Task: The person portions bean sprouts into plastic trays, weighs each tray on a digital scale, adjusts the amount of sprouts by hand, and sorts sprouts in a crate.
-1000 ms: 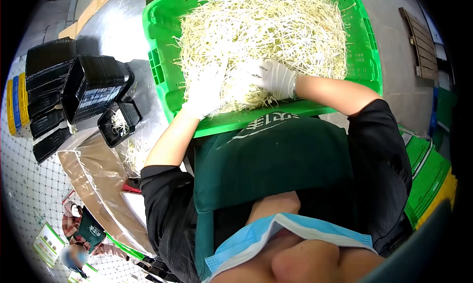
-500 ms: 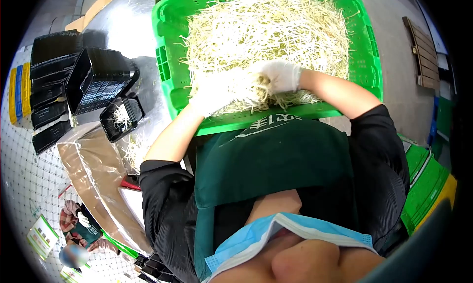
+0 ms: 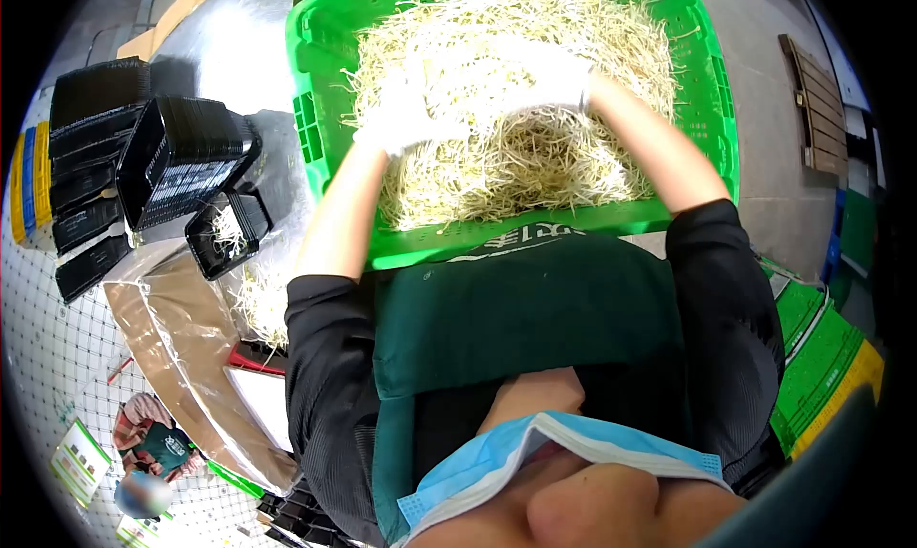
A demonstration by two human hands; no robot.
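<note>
A large green crate (image 3: pixel 325 180) in front of me is heaped with pale bean sprouts (image 3: pixel 535 166). My left hand (image 3: pixel 406 118), in a white glove, rests on the sprouts at the left part of the heap. My right hand (image 3: pixel 559 78), gloved too, lies on the sprouts right of it and farther up. Glare and the pale sprouts blend with both gloves, so their fingers cannot be made out. Nearer my body, a loose mound of sprouts shows below the hands.
Left of the crate, a metal table (image 3: pixel 224 61) carries stacked black trays (image 3: pixel 181 157) and a small black tray (image 3: pixel 229 231) with some sprouts. Brown plastic-covered material (image 3: pixel 177 343) lies below. Another person (image 3: pixel 158 448) is at the lower left. Green crates (image 3: pixel 817 357) stand at the right.
Both hands have moved up the heap, away from my body. The bunch of sprouts seen between them half a second ago is no longer distinct, and loosened sprouts now show nearer me.
</note>
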